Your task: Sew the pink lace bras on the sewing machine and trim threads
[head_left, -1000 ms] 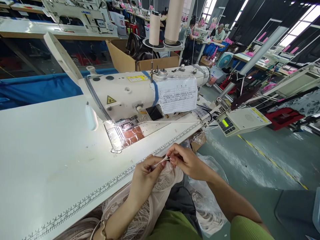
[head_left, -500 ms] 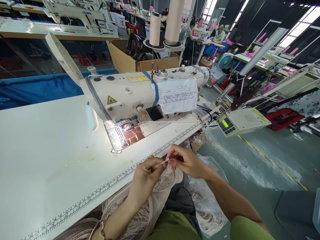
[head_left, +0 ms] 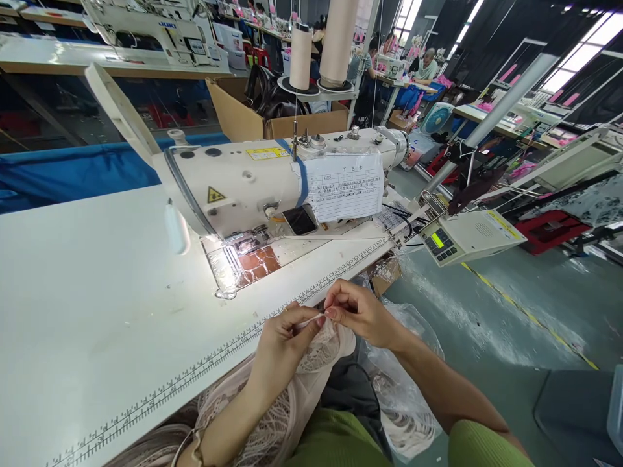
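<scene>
- cream lace garment (head_left: 311,363) lies bunched in the person's lap at 6 o'clock in the head view, just below the near edge of the white table (head_left: 87,311).
- left hand (head_left: 285,340) is clenched around the top of the lace, thumb and forefinger pinching one end of a thin pale strap (head_left: 311,319).
- right hand (head_left: 363,314), at 3 o'clock from the left, pinches the strap's other end, so the short length runs taut between the two hands.
- judged from this, the step in hand is straightening or aligning the strap end against the lace, ahead of any stitching; nothing lies under the needle yet.
- the next move would call for both pinches staying firm and the piece being lifted toward 11 o'clock, to the lit needle plate (head_left: 243,259) of the sewing machine (head_left: 272,181).
- a printed ruler strip (head_left: 204,363) runs along the table's near edge, just beside the left hand.
- a clear plastic bag (head_left: 406,402) hangs at 4 o'clock below the right forearm.
- a control box (head_left: 470,235) sits at 2 o'clock, well apart.
</scene>
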{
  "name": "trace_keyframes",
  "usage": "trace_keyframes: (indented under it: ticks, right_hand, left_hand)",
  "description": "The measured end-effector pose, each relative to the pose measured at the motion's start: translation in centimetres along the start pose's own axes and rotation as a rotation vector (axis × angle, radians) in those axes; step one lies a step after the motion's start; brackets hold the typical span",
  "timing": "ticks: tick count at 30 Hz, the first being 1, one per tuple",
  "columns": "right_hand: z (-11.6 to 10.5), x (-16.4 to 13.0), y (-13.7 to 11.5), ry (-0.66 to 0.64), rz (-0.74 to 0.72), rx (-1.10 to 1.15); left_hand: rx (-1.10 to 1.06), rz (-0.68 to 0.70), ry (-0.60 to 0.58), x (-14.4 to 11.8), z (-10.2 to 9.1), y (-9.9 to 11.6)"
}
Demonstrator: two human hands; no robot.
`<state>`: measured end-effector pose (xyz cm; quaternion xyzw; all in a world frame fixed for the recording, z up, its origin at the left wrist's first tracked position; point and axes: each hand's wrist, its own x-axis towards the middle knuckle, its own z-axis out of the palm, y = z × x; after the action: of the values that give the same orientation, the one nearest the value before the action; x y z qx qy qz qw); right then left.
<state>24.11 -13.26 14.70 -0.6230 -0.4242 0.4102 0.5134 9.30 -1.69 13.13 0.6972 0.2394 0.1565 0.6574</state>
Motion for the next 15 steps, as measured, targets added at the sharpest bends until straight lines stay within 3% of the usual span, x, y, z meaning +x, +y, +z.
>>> trace_keyframes:
  ticks: [6, 10, 15]
  right_hand:
    - [-0.3, -0.1, 0.5, 0.075, -0.062, 0.058]
    - [0.2, -0.6, 0.4, 0.200, -0.159, -0.126]
    - [1.7, -1.2, 1.1, 0.306, -0.287, -0.327]
  left_hand:
    - [-0.016, -0.030, 0.032, 0.0, -0.2, 0.0]
    - [-0.083, -0.098, 0.031, 0.0, -0.4, -0.4]
    - [-0.168, -0.089, 0.018, 0.1, -0.3, -0.3]
